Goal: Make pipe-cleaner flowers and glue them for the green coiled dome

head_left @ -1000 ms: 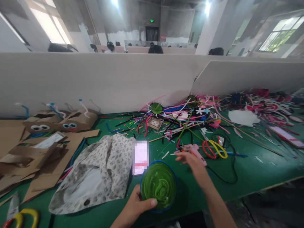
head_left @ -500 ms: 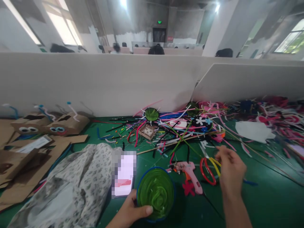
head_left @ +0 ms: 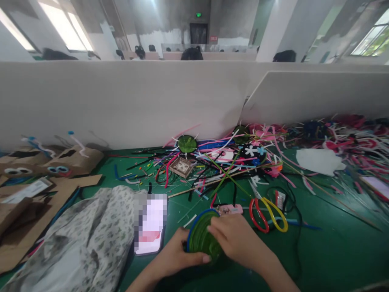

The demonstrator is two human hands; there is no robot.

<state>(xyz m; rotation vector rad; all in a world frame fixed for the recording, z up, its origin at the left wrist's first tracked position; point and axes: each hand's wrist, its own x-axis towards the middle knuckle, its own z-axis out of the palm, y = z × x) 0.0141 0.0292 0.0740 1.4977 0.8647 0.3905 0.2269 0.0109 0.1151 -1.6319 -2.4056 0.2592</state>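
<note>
A round green coiled disc with a blue rim [head_left: 200, 235] sits tilted near the table's front edge. My left hand [head_left: 176, 257] grips its lower left side, thumb across the front. My right hand [head_left: 234, 239] covers its right side, fingers curled on the disc. Just behind the disc lies a pink glue gun [head_left: 230, 209], partly hidden by my right hand. Red and yellow scissors [head_left: 269, 214] lie to the right of it.
A phone [head_left: 151, 229] lies left of the disc beside a patterned cloth [head_left: 79, 239]. Brown cardboard figures with eyes [head_left: 60, 162] sit at far left. A heap of coloured strips [head_left: 231, 158] fills the back of the green table [head_left: 334, 239]. White partitions [head_left: 136, 101] stand behind.
My right hand came back from the scissors area to the green disc and now rests on it. The disc has tilted up toward me. My left hand stayed on it.
</note>
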